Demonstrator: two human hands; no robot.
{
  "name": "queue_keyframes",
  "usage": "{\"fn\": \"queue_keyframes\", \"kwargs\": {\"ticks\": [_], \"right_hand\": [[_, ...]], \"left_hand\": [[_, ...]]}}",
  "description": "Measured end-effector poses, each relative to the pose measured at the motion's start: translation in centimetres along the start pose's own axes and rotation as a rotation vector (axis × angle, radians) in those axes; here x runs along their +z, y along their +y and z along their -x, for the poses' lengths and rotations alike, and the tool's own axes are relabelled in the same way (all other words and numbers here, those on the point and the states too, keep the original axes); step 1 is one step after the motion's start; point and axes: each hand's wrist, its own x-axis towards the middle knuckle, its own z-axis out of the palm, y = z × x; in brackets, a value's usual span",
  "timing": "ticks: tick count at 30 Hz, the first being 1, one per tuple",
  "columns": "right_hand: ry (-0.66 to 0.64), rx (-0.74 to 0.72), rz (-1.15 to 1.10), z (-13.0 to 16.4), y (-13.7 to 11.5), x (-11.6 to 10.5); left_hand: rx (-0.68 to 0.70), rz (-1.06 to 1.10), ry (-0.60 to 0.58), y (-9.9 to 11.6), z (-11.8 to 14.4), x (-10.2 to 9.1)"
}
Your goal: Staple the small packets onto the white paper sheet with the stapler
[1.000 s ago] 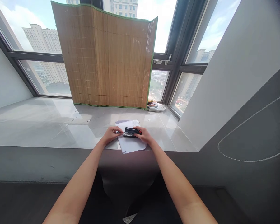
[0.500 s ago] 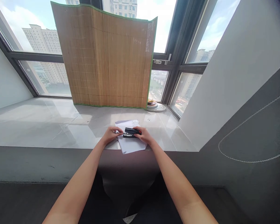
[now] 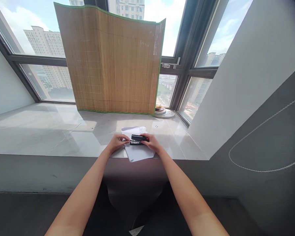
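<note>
A black stapler [image 3: 136,138], its top raised from its base and showing a metal rail, sits above folded white paper [image 3: 139,154]. My right hand [image 3: 150,142] is closed on the stapler's right end, where a bit of red shows. At its left end, my left hand [image 3: 117,142] pinches with thumb and fingertips against the metal part. Whatever is between those fingertips is too small to make out. The paper lies on the sill under both hands, with a patch of dark print or pattern at its upper right.
The paper overlaps the front edge of the pale tiled sill [image 3: 51,131]. A bamboo mat [image 3: 118,65] with green edging stands against the window behind. Stacked plates [image 3: 165,113] lie by the mat's lower right corner. A bead cord [image 3: 238,166] hangs at the right.
Almost nothing differs. My left fingertips have shifted very slightly at the stapler's left end; my right hand, the stapler and the paper stay about where they were.
</note>
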Motion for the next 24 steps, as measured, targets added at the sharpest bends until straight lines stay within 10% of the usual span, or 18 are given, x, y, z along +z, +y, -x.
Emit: {"fn": "queue_keyframes", "kwargs": {"ticks": [11,24], "right_hand": [[0.207,0.091,-0.263,0.5,-0.7,-0.9],[-0.309,-0.102,-0.201,0.6,-2.2,-0.3]], "left_hand": [[-0.011,0.195,0.027,0.2,0.4,-0.3],[0.100,0.052,-0.111,0.8,-0.4,-0.1]]}}
